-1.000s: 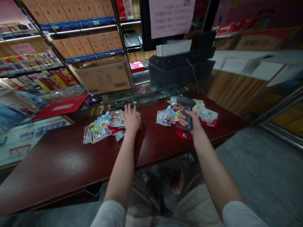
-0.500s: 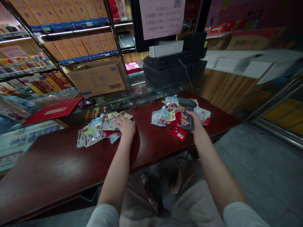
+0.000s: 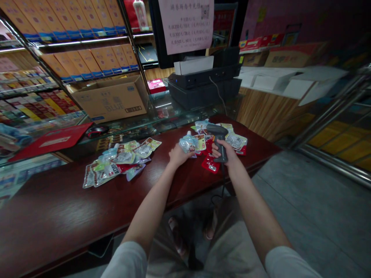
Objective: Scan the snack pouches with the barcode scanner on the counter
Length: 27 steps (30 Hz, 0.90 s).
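My left hand (image 3: 179, 155) is closed around the near side of a pale blue spouted pouch (image 3: 188, 142) on the table, at the left edge of the right-hand pile. A dark handheld barcode scanner (image 3: 220, 143) is in my right hand (image 3: 226, 153), fingers wrapped round its grip. The scanner's head points left over that pile. Under and around it lie red snack packets (image 3: 210, 163) and silvery-backed packets (image 3: 238, 141). Farther left, a second pile of snack packets (image 3: 124, 157) lies spread out, touched by neither hand.
The dark red wooden table (image 3: 72, 208) spans the front. Behind it are a glass counter with a cardboard box (image 3: 113, 101), a computer mouse (image 3: 97, 131), a red folder (image 3: 58, 141) and a black cash drawer (image 3: 199, 94). The scanner's cable (image 3: 223, 181) hangs over the table's near edge.
My left hand has left the left pile, moved right and closed on the spouted pouch. My right hand still holds the scanner over the right pile. The view has shifted slightly right.
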Tool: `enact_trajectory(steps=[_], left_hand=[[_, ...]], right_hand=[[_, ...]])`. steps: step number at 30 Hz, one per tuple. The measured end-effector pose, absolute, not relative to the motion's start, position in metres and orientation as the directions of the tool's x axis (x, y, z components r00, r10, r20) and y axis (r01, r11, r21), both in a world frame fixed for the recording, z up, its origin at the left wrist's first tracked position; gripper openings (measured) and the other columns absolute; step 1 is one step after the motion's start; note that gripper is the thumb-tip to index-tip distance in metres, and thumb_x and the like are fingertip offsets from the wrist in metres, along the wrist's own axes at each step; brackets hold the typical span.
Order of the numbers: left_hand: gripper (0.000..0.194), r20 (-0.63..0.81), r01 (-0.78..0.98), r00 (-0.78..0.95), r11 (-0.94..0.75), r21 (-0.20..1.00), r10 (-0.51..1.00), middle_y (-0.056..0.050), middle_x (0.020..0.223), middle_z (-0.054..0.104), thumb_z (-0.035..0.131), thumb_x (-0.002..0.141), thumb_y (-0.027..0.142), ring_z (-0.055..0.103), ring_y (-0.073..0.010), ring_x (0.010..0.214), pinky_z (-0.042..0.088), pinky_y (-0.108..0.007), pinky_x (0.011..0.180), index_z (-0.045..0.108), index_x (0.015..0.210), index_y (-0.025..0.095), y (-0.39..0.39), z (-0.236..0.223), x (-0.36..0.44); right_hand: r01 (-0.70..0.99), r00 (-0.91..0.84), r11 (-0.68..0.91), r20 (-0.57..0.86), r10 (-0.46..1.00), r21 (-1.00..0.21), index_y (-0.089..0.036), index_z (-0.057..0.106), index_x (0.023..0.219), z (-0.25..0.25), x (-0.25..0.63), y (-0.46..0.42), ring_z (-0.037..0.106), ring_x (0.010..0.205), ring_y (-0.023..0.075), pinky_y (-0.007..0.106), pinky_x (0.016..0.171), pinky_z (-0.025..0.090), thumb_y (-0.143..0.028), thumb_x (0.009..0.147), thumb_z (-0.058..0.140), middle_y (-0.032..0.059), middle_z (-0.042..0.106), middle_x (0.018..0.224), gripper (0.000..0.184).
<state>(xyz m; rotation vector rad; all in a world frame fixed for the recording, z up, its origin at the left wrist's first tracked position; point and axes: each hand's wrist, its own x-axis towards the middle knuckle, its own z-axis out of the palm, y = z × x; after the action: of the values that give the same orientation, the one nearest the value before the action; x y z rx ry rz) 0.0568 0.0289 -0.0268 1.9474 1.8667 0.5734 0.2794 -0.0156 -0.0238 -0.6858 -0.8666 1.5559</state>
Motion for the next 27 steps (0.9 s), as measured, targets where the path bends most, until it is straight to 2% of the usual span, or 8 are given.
enact_trajectory(steps=[4,8,10,12,17,22,27], left_hand=[[0.073,0.072,0.681,0.001,-0.053,0.73,0.997,-0.02,0.12,0.068,0.084,0.066,0.042,0.068,-0.0332,0.111,0.051,-0.04,0.091,0.047,0.123,0.015,0.028,-0.033,0.048],[0.069,0.319,0.48,-0.146,-0.214,0.851,0.937,-0.017,0.123,0.066,0.08,0.071,0.029,0.067,-0.0271,0.111,0.051,-0.037,0.094,0.038,0.125,0.019,0.032,-0.035,0.042],[0.068,0.404,0.417,-0.205,-0.294,0.86,0.892,-0.016,0.125,0.064,0.077,0.073,0.027,0.067,-0.0252,0.113,0.05,-0.036,0.095,0.034,0.126,0.02,0.035,-0.033,0.04],[0.068,0.431,0.388,-0.254,-0.317,0.866,0.866,-0.015,0.124,0.064,0.074,0.076,0.027,0.067,-0.0247,0.112,0.05,-0.035,0.095,0.032,0.129,0.021,0.037,-0.03,0.035],[0.064,0.425,0.477,-0.343,-0.234,0.847,0.838,-0.013,0.118,0.067,0.07,0.08,0.027,0.067,-0.0284,0.112,0.049,-0.04,0.097,0.033,0.132,0.022,0.04,-0.023,0.015],[0.064,0.445,0.542,-0.357,-0.206,0.815,0.821,-0.015,0.117,0.068,0.07,0.08,0.029,0.067,-0.0307,0.111,0.05,-0.04,0.095,0.035,0.133,0.019,0.043,-0.025,0.005],[0.064,0.481,0.564,-0.329,-0.239,0.79,0.813,-0.018,0.117,0.068,0.07,0.081,0.03,0.068,-0.0309,0.109,0.052,-0.04,0.092,0.036,0.133,0.018,0.044,-0.027,0.009]], right_hand=[[-0.528,-0.249,-0.086,0.058,0.967,-0.845,-0.022,0.046,0.079,-0.026,0.279,-0.019,0.032,0.034,0.0055,0.021,0.034,0.031,-0.039,0.073,0.072,-0.0085,0.045,0.055,0.031],[-0.485,-0.373,-0.135,0.065,0.926,-0.864,-0.021,0.05,0.088,-0.027,0.275,-0.025,0.032,0.033,0.0049,0.02,0.034,0.029,-0.038,0.076,0.07,-0.0089,0.048,0.056,0.029],[-0.472,-0.395,-0.136,0.071,0.916,-0.871,-0.02,0.051,0.092,-0.027,0.273,-0.027,0.031,0.032,0.005,0.019,0.034,0.027,-0.038,0.077,0.07,-0.0091,0.049,0.056,0.03],[-0.472,-0.39,-0.126,0.08,0.917,-0.872,-0.02,0.051,0.091,-0.027,0.273,-0.028,0.031,0.032,0.005,0.019,0.034,0.028,-0.038,0.077,0.07,-0.0089,0.05,0.055,0.03],[-0.496,-0.393,-0.132,0.087,0.915,-0.858,-0.021,0.048,0.081,-0.028,0.276,-0.027,0.035,0.034,0.0047,0.02,0.036,0.033,-0.038,0.078,0.071,-0.0077,0.049,0.056,0.029],[-0.481,-0.414,-0.117,0.108,0.904,-0.869,-0.021,0.049,0.09,-0.033,0.277,-0.027,0.034,0.033,0.0051,0.02,0.035,0.031,-0.036,0.081,0.068,-0.0081,0.051,0.058,0.026],[-0.455,-0.423,-0.094,0.122,0.898,-0.885,-0.021,0.046,0.089,-0.036,0.274,-0.026,0.034,0.033,0.0045,0.019,0.034,0.029,-0.035,0.083,0.067,-0.0088,0.049,0.058,0.026]])
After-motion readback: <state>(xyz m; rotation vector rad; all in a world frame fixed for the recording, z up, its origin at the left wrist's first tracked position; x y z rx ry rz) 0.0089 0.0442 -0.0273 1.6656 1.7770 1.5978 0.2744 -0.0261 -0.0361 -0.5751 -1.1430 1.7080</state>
